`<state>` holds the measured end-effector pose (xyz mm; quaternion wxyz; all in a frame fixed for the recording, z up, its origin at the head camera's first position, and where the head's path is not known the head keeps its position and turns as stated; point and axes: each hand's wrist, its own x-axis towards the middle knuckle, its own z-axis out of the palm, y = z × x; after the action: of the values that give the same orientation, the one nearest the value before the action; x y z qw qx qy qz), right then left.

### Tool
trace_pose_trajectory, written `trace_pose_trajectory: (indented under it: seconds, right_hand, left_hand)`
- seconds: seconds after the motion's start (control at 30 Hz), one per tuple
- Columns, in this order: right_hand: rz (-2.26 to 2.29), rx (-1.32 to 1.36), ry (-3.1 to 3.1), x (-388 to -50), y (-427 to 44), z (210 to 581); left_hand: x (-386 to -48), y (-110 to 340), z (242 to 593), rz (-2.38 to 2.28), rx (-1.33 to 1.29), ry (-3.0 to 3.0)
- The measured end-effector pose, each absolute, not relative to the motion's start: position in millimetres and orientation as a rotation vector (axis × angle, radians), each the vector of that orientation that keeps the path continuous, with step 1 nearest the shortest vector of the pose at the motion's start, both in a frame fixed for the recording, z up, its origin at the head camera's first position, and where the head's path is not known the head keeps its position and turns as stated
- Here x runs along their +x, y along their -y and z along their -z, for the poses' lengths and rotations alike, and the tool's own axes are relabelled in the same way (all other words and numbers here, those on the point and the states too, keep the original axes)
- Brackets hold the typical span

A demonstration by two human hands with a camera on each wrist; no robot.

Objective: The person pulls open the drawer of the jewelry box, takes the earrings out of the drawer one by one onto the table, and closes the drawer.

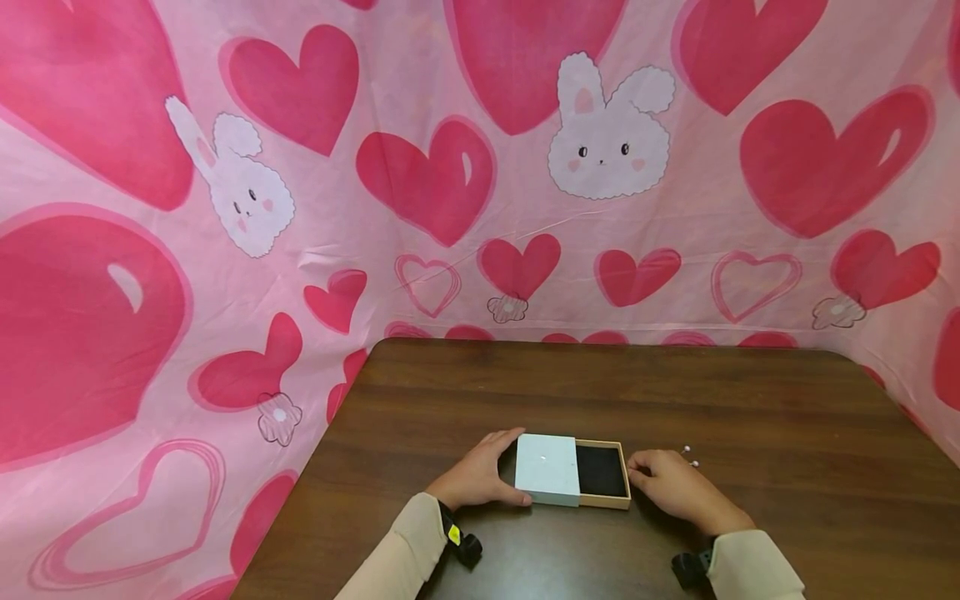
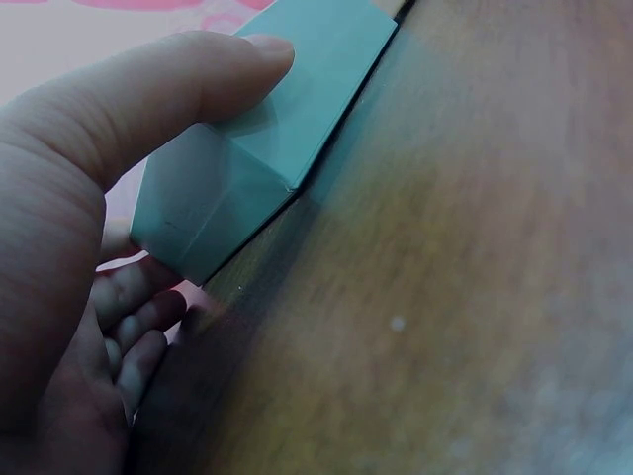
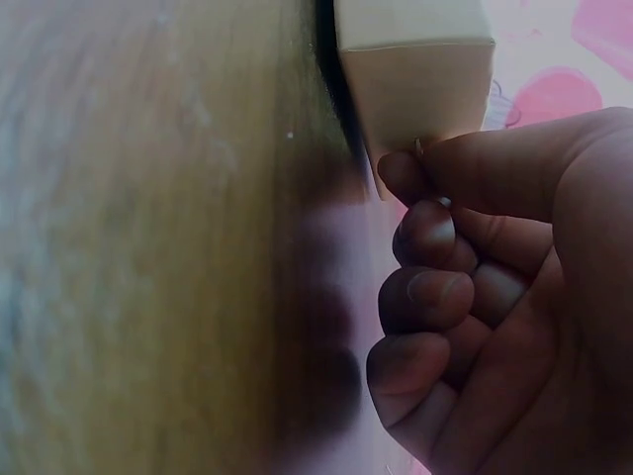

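A flat box with a pale blue-white sleeve lies on the brown table. Its tan inner tray sticks out on the right, showing a black lining. My left hand grips the sleeve's left end, thumb along the near side and fingers toward the far side. In the left wrist view the thumb lies against the sleeve. At the tray's right end is my right hand, its fingers curled. The right wrist view shows thumb and index finger pinching a small pull tab at the tray's end wall; the fingers mostly hide the tab.
Two small white ball-headed things show just beyond the right hand. The wooden table has rounded far corners. Behind and left of it hangs a pink cloth with hearts and rabbits. Each wrist wears a black camera.
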<state>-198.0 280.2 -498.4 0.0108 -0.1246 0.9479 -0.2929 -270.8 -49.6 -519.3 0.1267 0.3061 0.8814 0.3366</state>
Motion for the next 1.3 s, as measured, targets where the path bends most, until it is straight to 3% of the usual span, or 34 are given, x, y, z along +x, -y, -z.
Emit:
trace_pose_trajectory:
  seconds: [1.3]
  right_hand:
    - [0.893, -0.376, -2.951, -202.9, -274.1, 498.7]
  left_hand:
    - [-270.6, 49.9, 519.2, -0.994, 0.906, -2.562]
